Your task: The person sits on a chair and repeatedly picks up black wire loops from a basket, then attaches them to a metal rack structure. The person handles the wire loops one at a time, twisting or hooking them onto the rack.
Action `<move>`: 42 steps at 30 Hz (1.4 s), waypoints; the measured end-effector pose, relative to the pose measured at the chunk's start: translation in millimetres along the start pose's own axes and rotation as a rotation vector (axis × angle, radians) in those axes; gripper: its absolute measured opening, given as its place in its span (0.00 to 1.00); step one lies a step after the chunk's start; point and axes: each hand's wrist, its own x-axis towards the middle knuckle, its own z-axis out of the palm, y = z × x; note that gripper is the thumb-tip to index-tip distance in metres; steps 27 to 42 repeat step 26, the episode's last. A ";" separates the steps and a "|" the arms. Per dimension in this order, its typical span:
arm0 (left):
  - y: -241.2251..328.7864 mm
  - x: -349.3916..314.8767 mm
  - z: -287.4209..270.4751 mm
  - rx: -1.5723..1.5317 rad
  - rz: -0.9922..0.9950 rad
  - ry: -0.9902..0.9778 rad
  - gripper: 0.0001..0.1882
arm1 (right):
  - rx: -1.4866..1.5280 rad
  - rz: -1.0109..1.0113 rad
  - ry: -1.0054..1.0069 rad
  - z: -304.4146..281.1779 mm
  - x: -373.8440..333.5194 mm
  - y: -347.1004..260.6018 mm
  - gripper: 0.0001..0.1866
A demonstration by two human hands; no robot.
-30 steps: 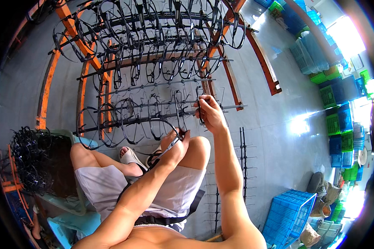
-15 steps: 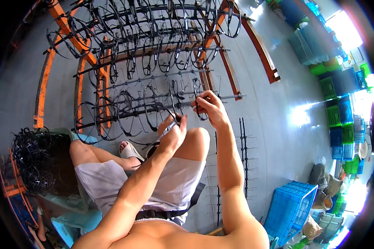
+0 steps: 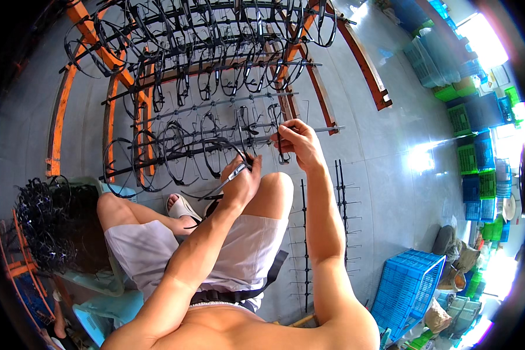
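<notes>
My right hand [image 3: 300, 143] is closed in a pinch on a thin black curved frame [image 3: 281, 153], which looks like an eyeglass frame, by the right end of the lower rack bar [image 3: 326, 129]. Whether that frame rests on a hook is hidden by my fingers. Lower and to the left, my left hand [image 3: 243, 179] is closed round several more black frames [image 3: 213, 193], their long curved arms sticking out to the left. A silvery grey strip shows along the back of that hand. Similar hanging frames [image 3: 172, 140] line the same bar leftward.
An orange metal stand [image 3: 114, 70] carries more bars full of black frames. Left of my knees, a bin holds a tangled heap of black frames [image 3: 44, 227]. Hooked bare rods [image 3: 341, 204] lie on the floor to the right, beyond them a blue crate [image 3: 405, 291].
My right hand has shifted slightly up and to the right with the pinched frame. My left hand stays near my knee, still gripping its bunch, slightly turned.
</notes>
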 end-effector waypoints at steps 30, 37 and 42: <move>19.6 -34.3 -97.0 -1.373 -0.056 -0.592 0.31 | 0.689 0.091 -0.440 31.2 -147.2 9.4 0.09; 19.6 -34.3 -97.0 -1.373 -0.056 -0.592 0.31 | 0.689 0.091 -0.440 31.2 -147.2 9.4 0.09; 19.6 -34.3 -97.0 -1.373 -0.056 -0.592 0.31 | 0.689 0.091 -0.440 31.2 -147.2 9.4 0.09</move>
